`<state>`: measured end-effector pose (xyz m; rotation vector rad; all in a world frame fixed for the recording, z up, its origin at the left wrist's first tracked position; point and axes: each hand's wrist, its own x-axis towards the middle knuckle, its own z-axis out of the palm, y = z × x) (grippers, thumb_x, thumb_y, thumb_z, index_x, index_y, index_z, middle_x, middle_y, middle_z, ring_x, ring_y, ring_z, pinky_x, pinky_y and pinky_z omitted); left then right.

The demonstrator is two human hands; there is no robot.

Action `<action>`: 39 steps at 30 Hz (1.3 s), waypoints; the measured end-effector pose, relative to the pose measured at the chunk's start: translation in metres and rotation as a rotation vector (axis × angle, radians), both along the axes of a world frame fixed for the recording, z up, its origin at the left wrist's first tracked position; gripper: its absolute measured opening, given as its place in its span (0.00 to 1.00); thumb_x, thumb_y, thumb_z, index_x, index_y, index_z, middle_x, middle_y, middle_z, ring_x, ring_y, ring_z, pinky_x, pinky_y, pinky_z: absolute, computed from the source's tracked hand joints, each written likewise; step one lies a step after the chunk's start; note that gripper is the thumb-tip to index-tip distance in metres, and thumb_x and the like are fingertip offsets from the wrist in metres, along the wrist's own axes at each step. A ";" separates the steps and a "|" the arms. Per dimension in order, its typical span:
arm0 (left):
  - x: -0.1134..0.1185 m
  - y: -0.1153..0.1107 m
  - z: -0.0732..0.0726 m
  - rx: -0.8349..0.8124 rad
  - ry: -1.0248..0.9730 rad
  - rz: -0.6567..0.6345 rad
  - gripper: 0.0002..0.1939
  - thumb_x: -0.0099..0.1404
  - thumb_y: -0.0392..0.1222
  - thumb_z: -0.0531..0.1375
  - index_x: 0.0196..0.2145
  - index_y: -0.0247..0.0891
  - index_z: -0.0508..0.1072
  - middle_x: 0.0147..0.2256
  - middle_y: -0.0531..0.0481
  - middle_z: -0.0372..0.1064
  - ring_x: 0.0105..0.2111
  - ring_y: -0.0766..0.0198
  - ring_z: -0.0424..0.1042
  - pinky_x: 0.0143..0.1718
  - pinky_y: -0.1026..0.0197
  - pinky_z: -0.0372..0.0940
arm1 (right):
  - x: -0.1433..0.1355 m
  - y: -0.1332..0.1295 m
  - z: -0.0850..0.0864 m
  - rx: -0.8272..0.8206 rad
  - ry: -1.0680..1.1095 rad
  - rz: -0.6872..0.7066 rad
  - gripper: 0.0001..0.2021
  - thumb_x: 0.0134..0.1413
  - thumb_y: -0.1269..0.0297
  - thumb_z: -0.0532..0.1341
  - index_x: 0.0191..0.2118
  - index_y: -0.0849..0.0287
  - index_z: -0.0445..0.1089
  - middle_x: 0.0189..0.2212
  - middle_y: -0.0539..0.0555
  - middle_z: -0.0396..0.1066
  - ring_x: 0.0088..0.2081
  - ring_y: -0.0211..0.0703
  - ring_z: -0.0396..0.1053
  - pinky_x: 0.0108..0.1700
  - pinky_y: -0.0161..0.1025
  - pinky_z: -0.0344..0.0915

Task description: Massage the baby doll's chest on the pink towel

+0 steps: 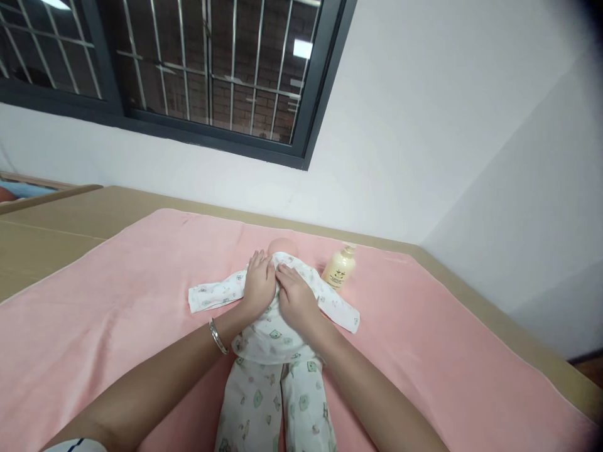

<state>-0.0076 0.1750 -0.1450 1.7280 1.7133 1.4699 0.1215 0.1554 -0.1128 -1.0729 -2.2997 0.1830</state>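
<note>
A baby-sized figure, seemingly a doll, lies stretched out in a white printed top and matching trousers. Its rounded, skin-toned head shows only in part beyond the collar. Both sleeves spread out sideways, and no doll hands show at the cuffs. My left hand rests flat on the left side of the chest, fingers extended. Beside it, my right hand lies on the right side of the chest with its fingers stretched toward the collar. Neither hand grips anything; they cover much of the upper top.
A pale yellow pump bottle stands just right of the figure, near the right sleeve. Under everything is a pink blanket over a wooden surface. Behind rise a white wall and a dark-framed barred window.
</note>
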 end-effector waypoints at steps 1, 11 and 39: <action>0.000 0.001 -0.003 -0.012 0.025 0.004 0.23 0.71 0.39 0.44 0.55 0.30 0.72 0.63 0.35 0.61 0.68 0.51 0.53 0.68 0.45 0.48 | 0.002 0.005 -0.002 -0.005 -0.037 0.011 0.25 0.59 0.74 0.48 0.60 0.64 0.68 0.63 0.62 0.62 0.67 0.48 0.56 0.70 0.53 0.48; -0.002 0.003 -0.007 -0.033 0.185 -0.012 0.21 0.71 0.39 0.46 0.52 0.32 0.74 0.56 0.38 0.71 0.60 0.52 0.64 0.66 0.46 0.52 | 0.006 0.008 0.000 -0.095 -0.162 -0.274 0.26 0.69 0.61 0.47 0.65 0.72 0.60 0.65 0.69 0.57 0.68 0.56 0.51 0.69 0.54 0.46; 0.007 -0.009 -0.004 -0.020 0.330 -0.024 0.23 0.69 0.37 0.46 0.56 0.34 0.70 0.60 0.38 0.66 0.64 0.50 0.60 0.67 0.45 0.50 | 0.004 0.009 0.000 -0.067 -0.148 -0.239 0.23 0.68 0.66 0.46 0.63 0.63 0.64 0.65 0.60 0.61 0.67 0.51 0.55 0.67 0.52 0.50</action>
